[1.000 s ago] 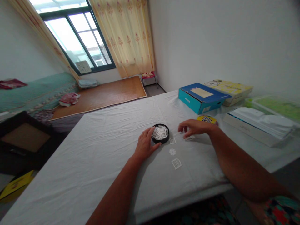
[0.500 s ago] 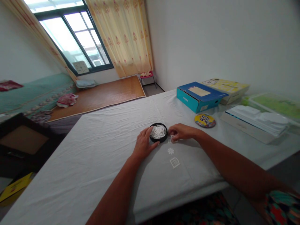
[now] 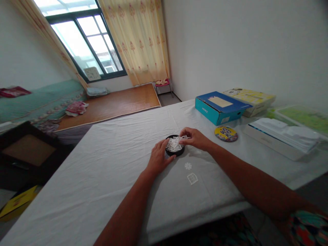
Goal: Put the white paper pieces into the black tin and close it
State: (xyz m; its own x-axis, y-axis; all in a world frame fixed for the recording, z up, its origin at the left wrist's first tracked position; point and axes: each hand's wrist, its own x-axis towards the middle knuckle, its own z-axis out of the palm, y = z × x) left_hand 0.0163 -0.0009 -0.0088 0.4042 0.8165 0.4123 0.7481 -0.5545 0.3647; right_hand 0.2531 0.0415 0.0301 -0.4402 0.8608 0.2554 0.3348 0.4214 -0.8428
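Note:
A round black container (image 3: 176, 153) full of small white cut-out pieces (image 3: 173, 145) sits on the white-covered table. My left hand (image 3: 158, 155) curves round its left side, fingers and thumb against the rim. Over the right rim, my right hand (image 3: 193, 137) is closed in a pinch on a white cut-out piece (image 3: 185, 138); its exact shape is partly hidden by the fingers. Nearer to me on the cloth lie a white flower-shaped piece (image 3: 188, 166) and a white window-shaped piece (image 3: 192, 178).
To the right lies a round yellow lid (image 3: 226, 133). Behind it are a blue box (image 3: 220, 107) and a yellow box (image 3: 252, 99). A white box (image 3: 276, 140) with white items on top and a clear green-tinted bin (image 3: 304, 116) stand farther right.
My right hand has lifted a white piece from the cloth beside the container and brought it up over the right rim. My left hand stays at the container.

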